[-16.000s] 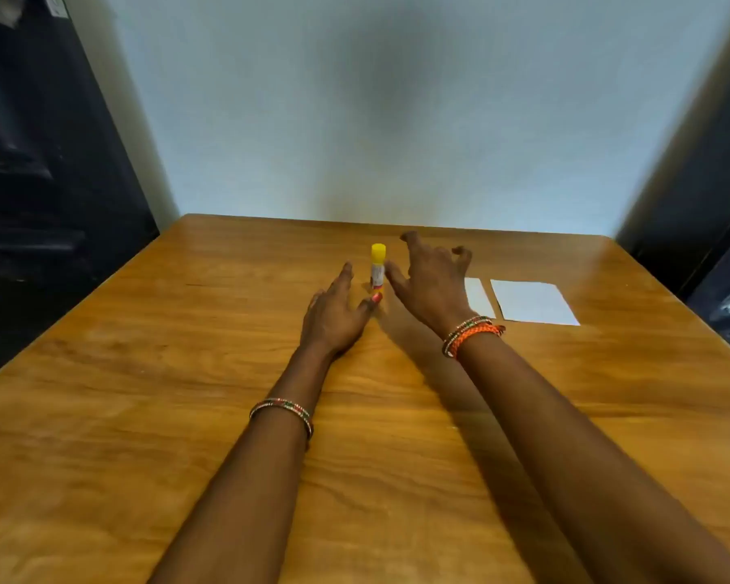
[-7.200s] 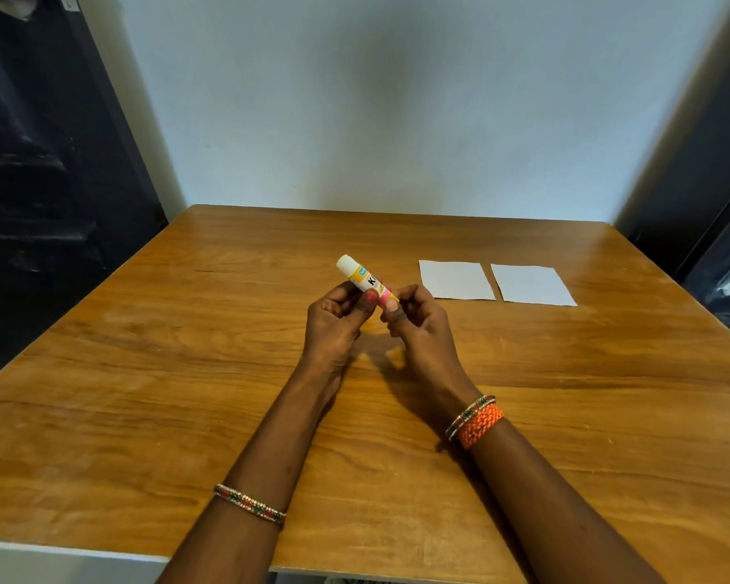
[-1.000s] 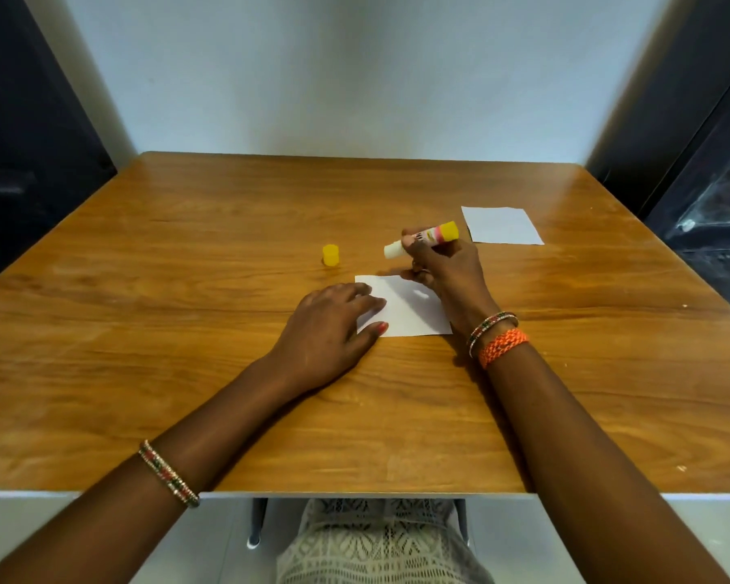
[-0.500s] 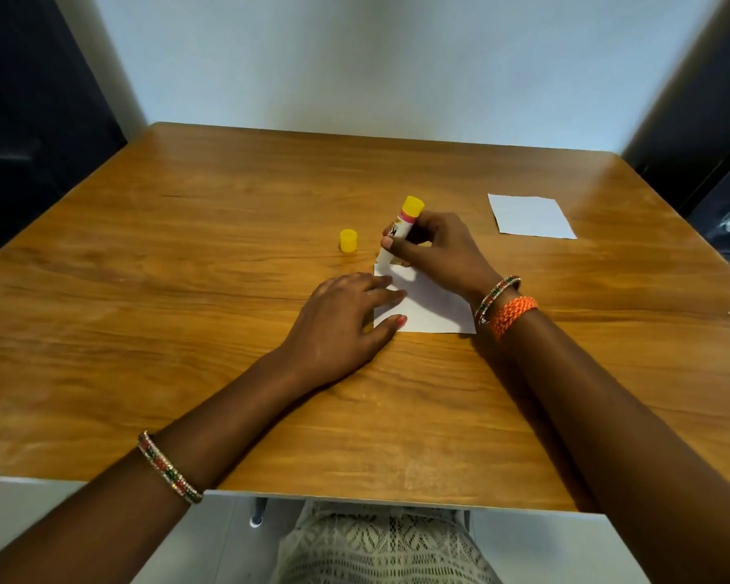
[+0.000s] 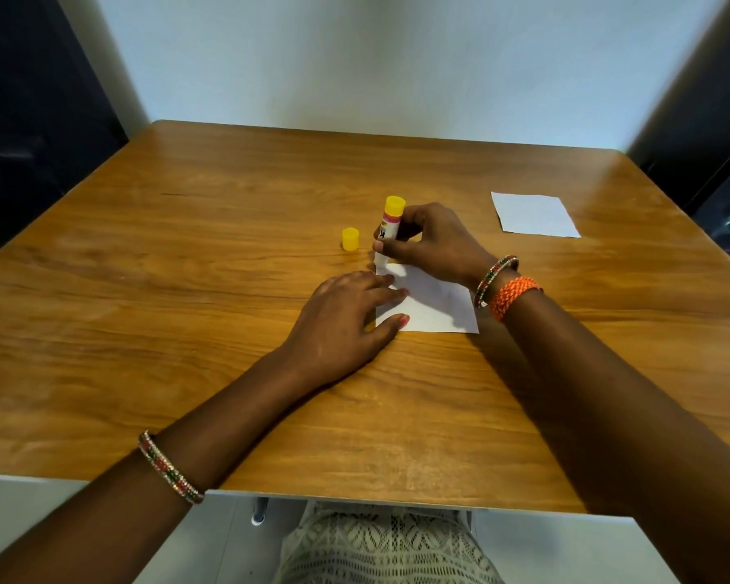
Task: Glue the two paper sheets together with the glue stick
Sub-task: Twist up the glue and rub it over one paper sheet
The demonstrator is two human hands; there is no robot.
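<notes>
A white paper sheet (image 5: 435,305) lies on the wooden table (image 5: 186,288) in front of me. My left hand (image 5: 346,318) rests flat on its left edge with straight fingers. My right hand (image 5: 430,242) grips the glue stick (image 5: 387,233), nearly upright with its yellow end up. The stick's lower tip touches the sheet's far left corner. The yellow cap (image 5: 350,239) stands on the table just left of the stick. A second white paper sheet (image 5: 534,214) lies apart at the far right.
A pale wall stands behind the table's far edge. Dark surfaces flank the table on both sides. The near table edge runs just above my lap.
My right hand has tipped the glue stick from lying slanted to nearly upright, bringing its tip down onto the sheet's far left corner. My left hand stays on the sheet.
</notes>
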